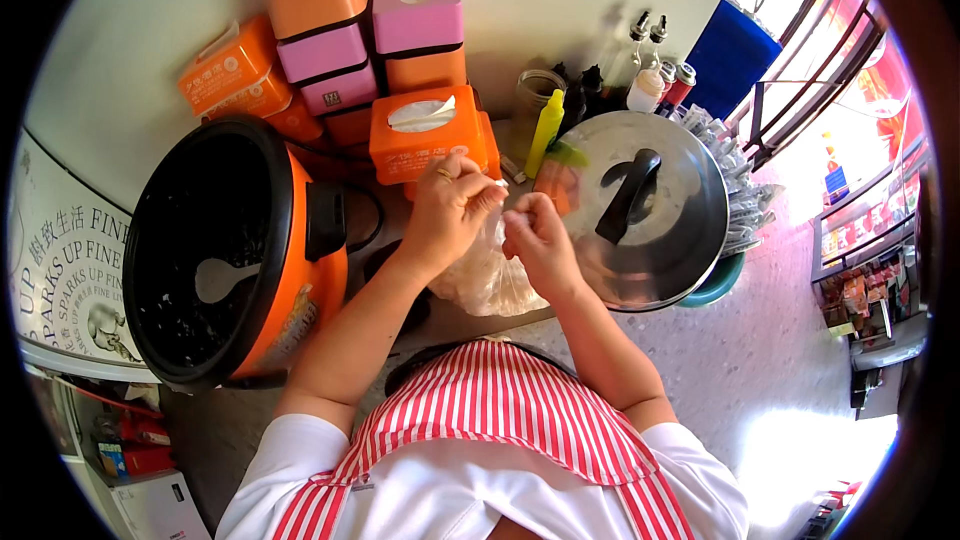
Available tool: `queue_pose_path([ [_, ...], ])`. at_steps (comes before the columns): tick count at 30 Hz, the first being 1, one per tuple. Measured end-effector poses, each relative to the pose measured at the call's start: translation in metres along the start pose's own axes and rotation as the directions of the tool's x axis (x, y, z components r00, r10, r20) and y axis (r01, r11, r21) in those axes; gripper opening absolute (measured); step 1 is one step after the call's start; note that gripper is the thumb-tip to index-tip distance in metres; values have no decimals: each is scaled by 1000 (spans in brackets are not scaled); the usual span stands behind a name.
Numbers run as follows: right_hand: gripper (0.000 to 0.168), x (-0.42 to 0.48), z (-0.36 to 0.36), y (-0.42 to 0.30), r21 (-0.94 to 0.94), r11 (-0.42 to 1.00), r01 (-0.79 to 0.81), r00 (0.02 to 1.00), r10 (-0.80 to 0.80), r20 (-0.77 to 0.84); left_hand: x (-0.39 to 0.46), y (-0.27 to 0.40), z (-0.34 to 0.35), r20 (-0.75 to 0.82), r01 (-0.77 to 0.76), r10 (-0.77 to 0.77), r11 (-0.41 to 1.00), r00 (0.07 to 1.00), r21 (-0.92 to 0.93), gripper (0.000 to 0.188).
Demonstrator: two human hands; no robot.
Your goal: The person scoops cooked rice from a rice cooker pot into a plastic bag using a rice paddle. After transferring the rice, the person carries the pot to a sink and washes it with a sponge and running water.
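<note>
A clear plastic bag (487,286) with pale contents, perhaps rice, hangs or rests just in front of my apron. Its gathered neck runs up between my two hands. My left hand (454,210) pinches the top end of the neck between thumb and forefinger; a ring is on one finger. Slightly lower and to the right, my right hand (541,244) has its fingers curled on the bag's neck. To the left stands an orange rice cooker (319,277), lidless, with a white rice paddle (225,280) and stray grains in its dark pot.
Orange tissue packs (427,154) and stacked tissue boxes (416,11) line the wall. Right of my hands lies a large steel lid (675,240) with a black handle. A yellow bottle (546,131), condiment bottles (645,90) and wrapped utensils (739,180) stand around it.
</note>
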State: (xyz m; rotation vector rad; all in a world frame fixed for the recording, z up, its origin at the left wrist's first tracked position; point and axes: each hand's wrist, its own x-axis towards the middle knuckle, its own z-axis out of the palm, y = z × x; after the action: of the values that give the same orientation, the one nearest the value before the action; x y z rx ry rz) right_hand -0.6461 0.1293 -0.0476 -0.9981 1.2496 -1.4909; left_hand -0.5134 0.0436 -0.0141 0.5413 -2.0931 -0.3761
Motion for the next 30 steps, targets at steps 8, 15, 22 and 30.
queue_pose_path([
  [8,14,1,0,-14,275,945,-178,983,183,9,-24,-14,-7,784,822,-258,91,565,-563,47],
  [15,12,-1,0,-7,615,756,-221,960,281,-1,-35,21,15,609,365,-308,931,731,32,35],
  [22,12,-27,-7,-7,482,864,-143,985,172,-17,-43,-2,11,631,807,-503,369,590,-460,14],
  [30,16,-52,-10,-8,-459,884,95,916,103,388,-46,-7,4,815,815,-418,-245,400,-526,10],
])
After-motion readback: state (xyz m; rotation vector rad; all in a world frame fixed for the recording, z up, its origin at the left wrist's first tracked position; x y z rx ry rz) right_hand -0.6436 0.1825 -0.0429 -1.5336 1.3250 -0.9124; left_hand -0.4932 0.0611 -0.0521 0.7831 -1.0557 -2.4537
